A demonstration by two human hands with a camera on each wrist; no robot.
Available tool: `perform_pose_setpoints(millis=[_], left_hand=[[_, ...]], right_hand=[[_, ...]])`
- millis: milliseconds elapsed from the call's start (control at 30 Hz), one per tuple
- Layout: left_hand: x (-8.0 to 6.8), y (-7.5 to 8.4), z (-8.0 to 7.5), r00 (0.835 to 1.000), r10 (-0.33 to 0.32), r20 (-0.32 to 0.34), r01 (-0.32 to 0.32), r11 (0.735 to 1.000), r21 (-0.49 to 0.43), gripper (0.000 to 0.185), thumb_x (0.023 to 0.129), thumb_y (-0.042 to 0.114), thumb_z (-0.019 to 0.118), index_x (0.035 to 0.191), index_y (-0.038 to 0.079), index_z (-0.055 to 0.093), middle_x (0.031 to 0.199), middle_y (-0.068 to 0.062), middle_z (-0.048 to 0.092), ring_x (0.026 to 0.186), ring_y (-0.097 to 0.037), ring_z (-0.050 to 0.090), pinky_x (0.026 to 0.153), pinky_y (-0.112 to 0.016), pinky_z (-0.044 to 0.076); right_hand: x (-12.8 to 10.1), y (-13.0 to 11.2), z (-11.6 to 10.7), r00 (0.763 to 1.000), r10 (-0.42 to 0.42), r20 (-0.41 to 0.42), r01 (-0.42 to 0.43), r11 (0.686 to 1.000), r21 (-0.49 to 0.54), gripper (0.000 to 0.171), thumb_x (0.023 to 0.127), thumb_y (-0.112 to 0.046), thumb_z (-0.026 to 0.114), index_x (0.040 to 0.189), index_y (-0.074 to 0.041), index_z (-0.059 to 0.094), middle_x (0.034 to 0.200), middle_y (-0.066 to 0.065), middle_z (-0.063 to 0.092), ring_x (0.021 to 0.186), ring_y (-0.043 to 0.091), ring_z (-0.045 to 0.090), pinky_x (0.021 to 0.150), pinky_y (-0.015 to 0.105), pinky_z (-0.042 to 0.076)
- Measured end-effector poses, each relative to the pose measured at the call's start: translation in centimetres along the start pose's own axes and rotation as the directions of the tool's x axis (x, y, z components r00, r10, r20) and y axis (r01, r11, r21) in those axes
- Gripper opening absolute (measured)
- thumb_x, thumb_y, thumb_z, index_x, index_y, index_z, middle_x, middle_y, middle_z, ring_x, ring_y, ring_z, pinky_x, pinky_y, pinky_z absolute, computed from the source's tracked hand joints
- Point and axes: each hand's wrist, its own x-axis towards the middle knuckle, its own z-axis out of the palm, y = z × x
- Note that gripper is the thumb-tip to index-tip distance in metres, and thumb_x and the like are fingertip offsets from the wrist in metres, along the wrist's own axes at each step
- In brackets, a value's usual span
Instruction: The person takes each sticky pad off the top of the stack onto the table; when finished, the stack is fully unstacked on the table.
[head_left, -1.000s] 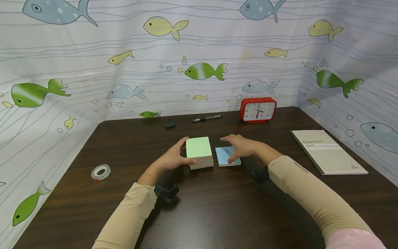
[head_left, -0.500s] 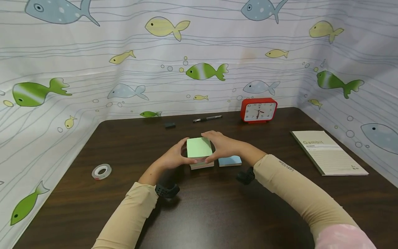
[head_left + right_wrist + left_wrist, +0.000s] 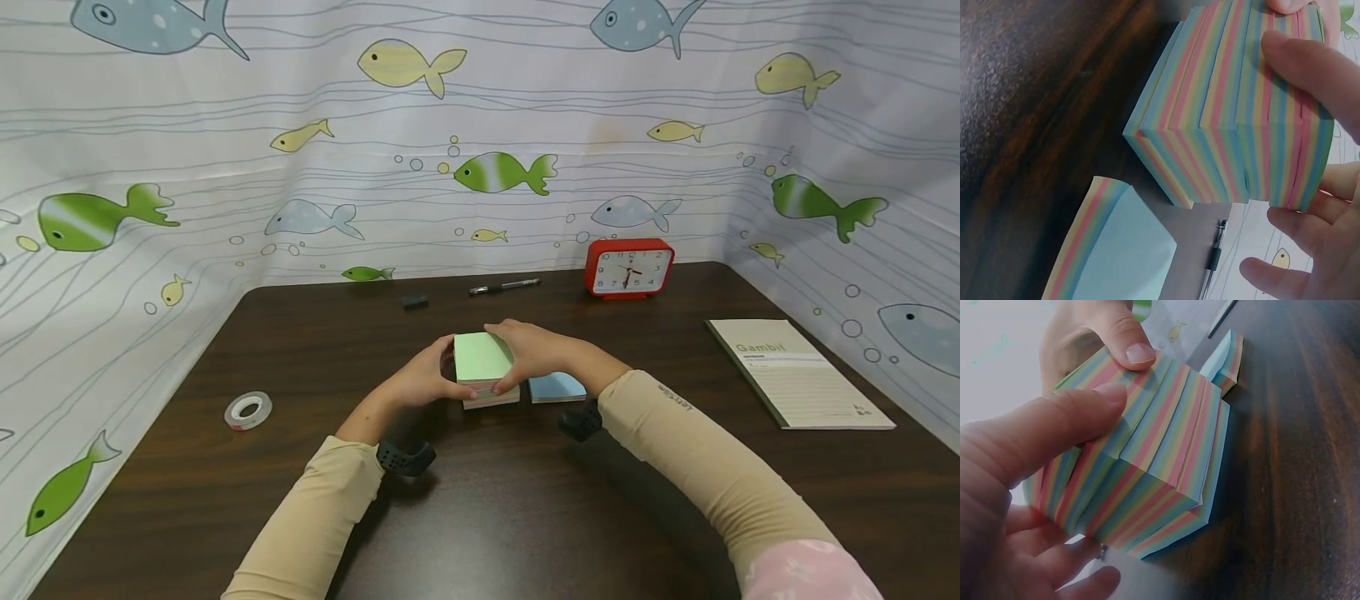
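A thick block of striped sticky notes [image 3: 483,360] with a green top sheet sits mid-table. My left hand [image 3: 438,377] grips its left side, thumb on the near face. My right hand [image 3: 517,360] grips its right side. In the left wrist view the block [image 3: 1154,462] shows staggered layers, with my left thumb [image 3: 1054,437] and my right thumb [image 3: 1129,350] pressed on it. The right wrist view shows the same block [image 3: 1229,125] under my right thumb [image 3: 1310,69]. A thin blue-topped pad [image 3: 558,387] lies just right of the block [image 3: 1122,256].
A red clock [image 3: 630,268], a black pen [image 3: 504,286] and a small black object [image 3: 414,302] lie at the back edge. A tape roll [image 3: 247,410] is far left, a notebook [image 3: 798,372] far right. Fish-print curtains wall the dark table [image 3: 525,517].
My right hand left the thin blue pad and moved left onto the thick block. Both hands now grip the block. The left hand stayed where it was.
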Motion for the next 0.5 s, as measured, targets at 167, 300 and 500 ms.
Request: perform_pose_setpoints(millis=[167, 300, 500], left_hand=[[-0.4, 0.7, 0.0, 1.000, -0.015, -0.001, 0.015, 1.000, -0.013, 0.084, 0.069, 0.008, 0.074, 0.131, -0.004, 0.019, 0.130, -0.019, 0.030, 0.123, -0.031, 0.027, 0.094, -0.043, 0.029], [-1.1, 2.1, 0.0, 0.999, -0.033, 0.003, 0.033, 0.999, -0.016, 0.082, 0.070, 0.004, 0.072, 0.131, -0.007, 0.018, 0.129, -0.022, 0.030, 0.122, -0.032, 0.029, 0.094, -0.043, 0.030], [-1.5, 3.1, 0.0, 0.999, -0.053, -0.004, 0.053, 0.999, -0.006, 0.082, 0.070, 0.003, 0.071, 0.131, -0.010, 0.017, 0.128, -0.023, 0.031, 0.119, -0.032, 0.033, 0.093, -0.043, 0.031]], right_hand=[[-0.1, -0.2, 0.0, 1.000, -0.009, -0.010, 0.008, 1.000, -0.030, 0.093, 0.064, -0.038, 0.075, 0.134, 0.001, 0.028, 0.121, 0.012, 0.043, 0.091, 0.019, 0.046, 0.074, 0.030, 0.042], [-0.3, -0.1, -0.1, 1.000, -0.010, -0.024, 0.009, 0.999, -0.037, 0.093, 0.063, -0.038, 0.076, 0.134, -0.001, 0.029, 0.121, 0.011, 0.043, 0.092, 0.019, 0.046, 0.075, 0.029, 0.042], [-0.9, 0.2, -0.2, 0.997, -0.014, -0.070, 0.011, 0.999, -0.032, 0.091, 0.062, -0.037, 0.077, 0.132, 0.000, 0.032, 0.121, 0.012, 0.044, 0.094, 0.020, 0.045, 0.078, 0.031, 0.042]])
